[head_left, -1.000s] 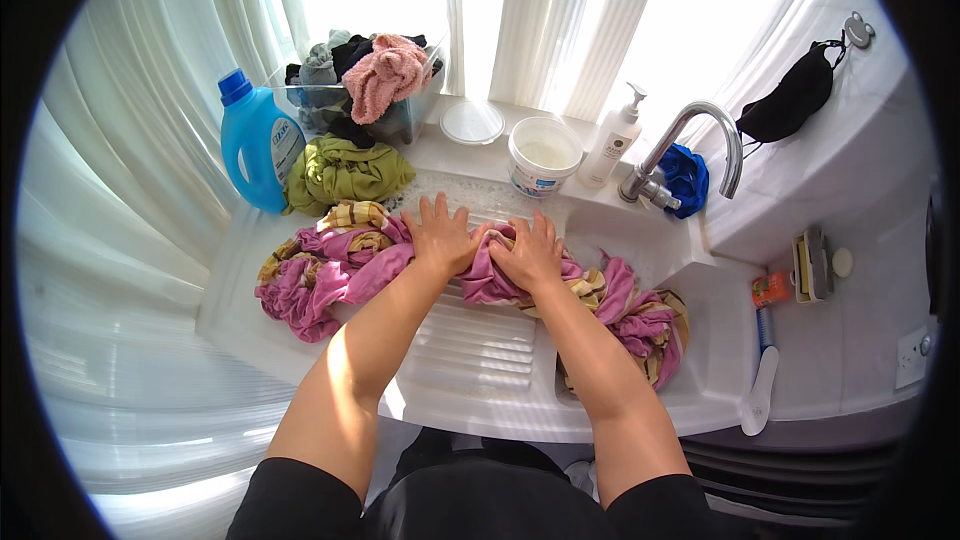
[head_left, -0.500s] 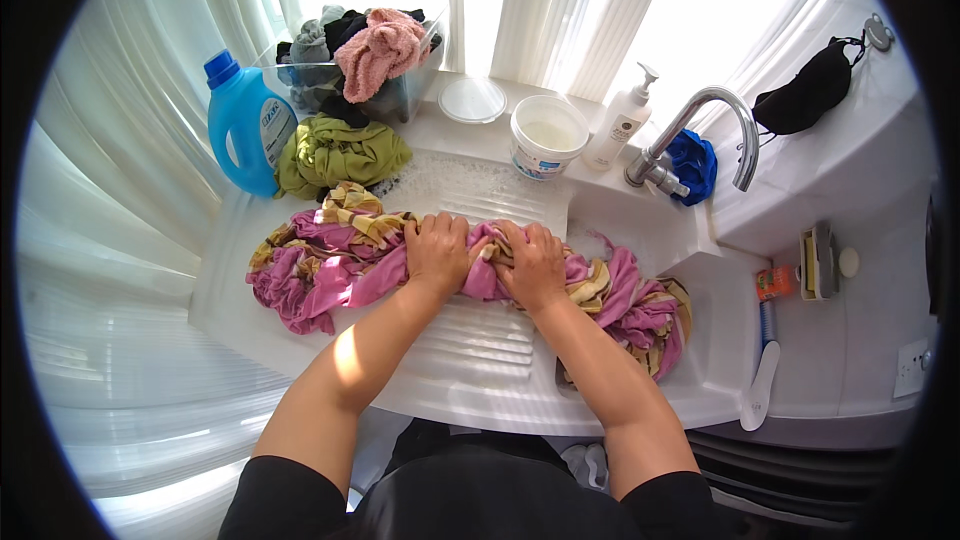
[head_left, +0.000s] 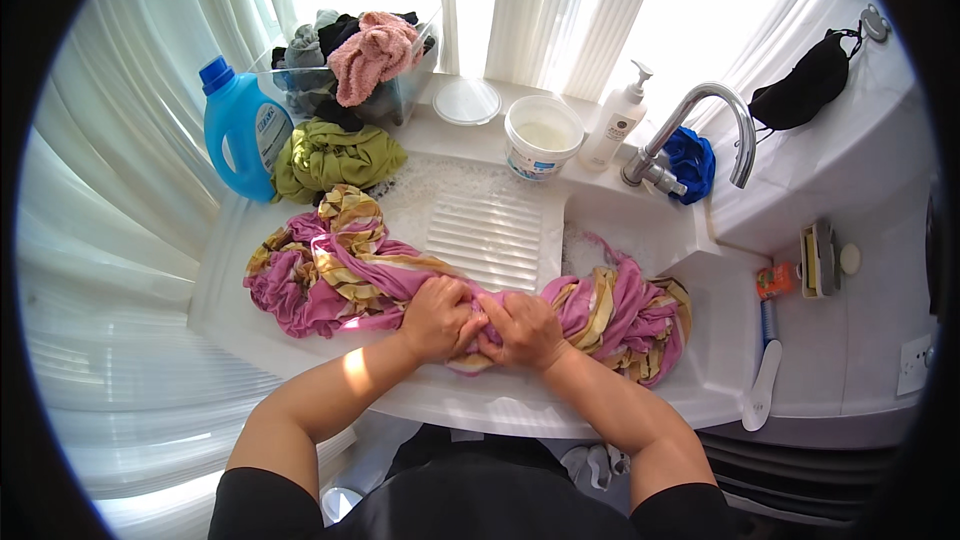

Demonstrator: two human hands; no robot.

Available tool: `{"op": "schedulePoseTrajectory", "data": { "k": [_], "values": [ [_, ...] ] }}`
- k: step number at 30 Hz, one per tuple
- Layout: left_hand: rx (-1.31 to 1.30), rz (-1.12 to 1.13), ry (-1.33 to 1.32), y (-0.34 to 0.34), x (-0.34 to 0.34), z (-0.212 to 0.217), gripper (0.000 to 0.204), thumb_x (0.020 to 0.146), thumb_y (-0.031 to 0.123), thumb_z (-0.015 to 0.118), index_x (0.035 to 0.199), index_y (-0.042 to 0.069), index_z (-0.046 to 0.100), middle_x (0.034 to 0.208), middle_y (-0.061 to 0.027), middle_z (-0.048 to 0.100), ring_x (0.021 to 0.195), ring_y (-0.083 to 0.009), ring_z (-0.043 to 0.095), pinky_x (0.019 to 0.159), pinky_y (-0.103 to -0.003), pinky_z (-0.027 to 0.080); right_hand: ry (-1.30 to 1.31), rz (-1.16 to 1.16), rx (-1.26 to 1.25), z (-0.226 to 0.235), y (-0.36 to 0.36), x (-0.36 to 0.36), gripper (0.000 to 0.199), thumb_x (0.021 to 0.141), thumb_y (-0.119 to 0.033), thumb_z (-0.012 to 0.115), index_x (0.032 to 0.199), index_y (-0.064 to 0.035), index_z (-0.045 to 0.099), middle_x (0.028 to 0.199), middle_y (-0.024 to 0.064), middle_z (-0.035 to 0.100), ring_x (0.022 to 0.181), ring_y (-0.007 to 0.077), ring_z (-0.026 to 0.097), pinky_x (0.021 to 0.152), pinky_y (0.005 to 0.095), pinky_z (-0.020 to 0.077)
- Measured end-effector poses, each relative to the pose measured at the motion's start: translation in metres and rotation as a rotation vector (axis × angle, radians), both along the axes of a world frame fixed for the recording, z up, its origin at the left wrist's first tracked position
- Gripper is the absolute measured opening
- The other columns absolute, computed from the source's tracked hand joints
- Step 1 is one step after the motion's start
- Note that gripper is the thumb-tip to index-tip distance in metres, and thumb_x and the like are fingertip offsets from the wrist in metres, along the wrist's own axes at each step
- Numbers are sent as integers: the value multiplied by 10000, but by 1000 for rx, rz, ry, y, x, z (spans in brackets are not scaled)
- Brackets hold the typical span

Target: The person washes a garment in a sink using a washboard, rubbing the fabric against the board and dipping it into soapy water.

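A long pink and yellow patterned cloth (head_left: 370,278) stretches across the white sink's ribbed washboard (head_left: 485,240). Its left end lies bunched on the sloping surface, and its right end hangs into the basin (head_left: 715,330). Around the middle of the cloth, my left hand (head_left: 437,320) is closed in a grip. Right beside it, nearly touching, my right hand (head_left: 522,330) is also closed on the cloth. Between the two hands the fabric is squeezed narrow, and part of it is hidden by my fingers. Suds lie on the surface behind the cloth.
At the back left stand a blue detergent jug (head_left: 240,135), a green cloth (head_left: 340,155) and a clear bin (head_left: 405,95) of clothes. Behind the washboard are a white tub (head_left: 543,140), a pump bottle (head_left: 615,120) and the faucet (head_left: 715,90). A brush (head_left: 763,380) lies on the right rim.
Both hands have moved toward me and closer together, pulling the middle of the cloth nearer the front edge. More of the ribbed washboard shows behind it.
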State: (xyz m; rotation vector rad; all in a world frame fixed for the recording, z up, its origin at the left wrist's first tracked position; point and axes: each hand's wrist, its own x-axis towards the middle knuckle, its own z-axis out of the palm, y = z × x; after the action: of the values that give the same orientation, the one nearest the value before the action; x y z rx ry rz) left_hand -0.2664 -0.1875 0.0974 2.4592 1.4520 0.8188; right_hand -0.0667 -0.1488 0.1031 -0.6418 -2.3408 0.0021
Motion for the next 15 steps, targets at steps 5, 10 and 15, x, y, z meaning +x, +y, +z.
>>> {"op": "schedulePoseTrajectory", "data": {
  "k": [5, 10, 15],
  "values": [
    [295, 424, 83, 110, 20, 3, 397, 932, 395, 571, 1146, 61, 590, 1140, -169, 617, 1089, -363, 562, 996, -571, 341, 18, -481, -58, -8, 100, -23, 544, 747, -329, 701, 1222, -78, 619, 994, 153, 624, 857, 349, 626, 758, 465, 491],
    [-314, 98, 43, 56, -7, 31, 594, 885, 597, 557, 1271, 147, 595, 1176, -146, 603, 1134, -346, 531, 1067, -648, 240, -217, -91, -803, 47, 45, 2, 762, 698, -453, 743, 1335, -89, 536, 1223, 164, 610, 1178, 326, 547, 902, 520, 421],
    [153, -35, 13, -44, 4, 11, 527, 829, 570, 643, 1107, 123, 649, 1026, -93, 591, 981, -299, 580, 978, -520, 344, -87, 11, 40, -13, -43, 38, 738, 641, -429, 803, 1284, -160, 562, 1105, 108, 571, 1025, 275, 575, 915, 440, 399]
  ]
}}
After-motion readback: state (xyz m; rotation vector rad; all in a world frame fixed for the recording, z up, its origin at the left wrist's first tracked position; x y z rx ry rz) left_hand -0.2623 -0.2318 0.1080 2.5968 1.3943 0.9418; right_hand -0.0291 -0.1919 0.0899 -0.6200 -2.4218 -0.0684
